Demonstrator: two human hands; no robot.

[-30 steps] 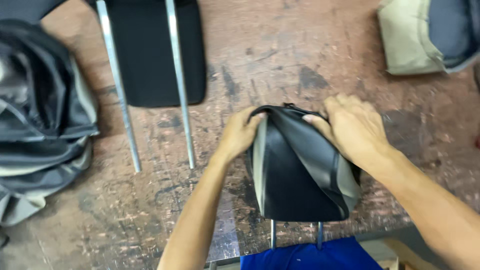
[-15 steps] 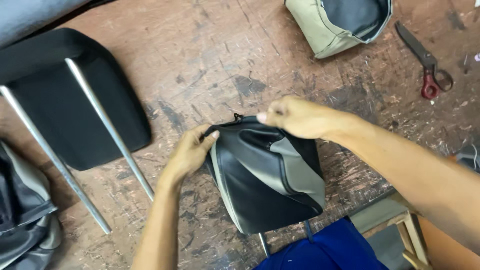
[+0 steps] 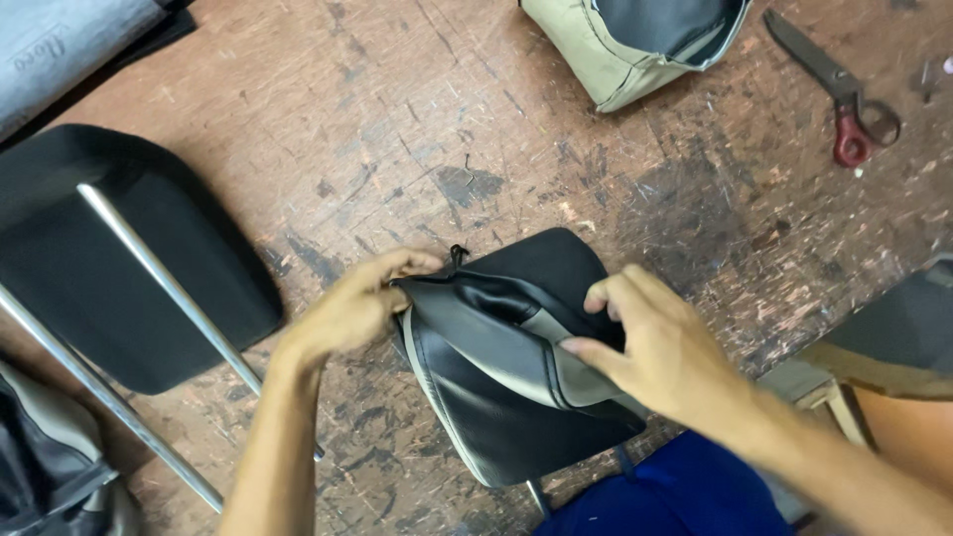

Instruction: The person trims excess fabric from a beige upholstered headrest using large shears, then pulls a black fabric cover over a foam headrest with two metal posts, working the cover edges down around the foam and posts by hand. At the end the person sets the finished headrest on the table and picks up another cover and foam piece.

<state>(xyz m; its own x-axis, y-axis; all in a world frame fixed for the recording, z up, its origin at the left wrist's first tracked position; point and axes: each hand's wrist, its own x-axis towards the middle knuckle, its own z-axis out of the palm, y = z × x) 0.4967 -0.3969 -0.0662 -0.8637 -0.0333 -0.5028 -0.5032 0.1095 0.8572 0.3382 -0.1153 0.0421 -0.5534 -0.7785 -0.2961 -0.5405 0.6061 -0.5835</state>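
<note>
A black and grey leather-like headrest cover [image 3: 496, 392] sits partly pulled over a black headrest pad [image 3: 551, 263] near the front of the worn wooden table [image 3: 397, 129]. My left hand [image 3: 352, 313] grips the cover's open edge at its left corner. My right hand [image 3: 660, 347] pinches the cover's edge on the right, fingers curled over the grey panel. Two metal posts [image 3: 536, 496] stick out below the headrest toward me.
A second black headrest [image 3: 119, 258] with two long chrome posts lies at the left. A beige and black cover [image 3: 645, 40] sits at the top. Red-handled scissors [image 3: 844, 94] lie at the top right. More covers are piled at the bottom left [image 3: 50, 467].
The view has shifted, so everything sits lower and more to the right. My right hand moved from the cover's top edge down to its right side. The cover's mouth is now pulled back, baring the pad's far end.
</note>
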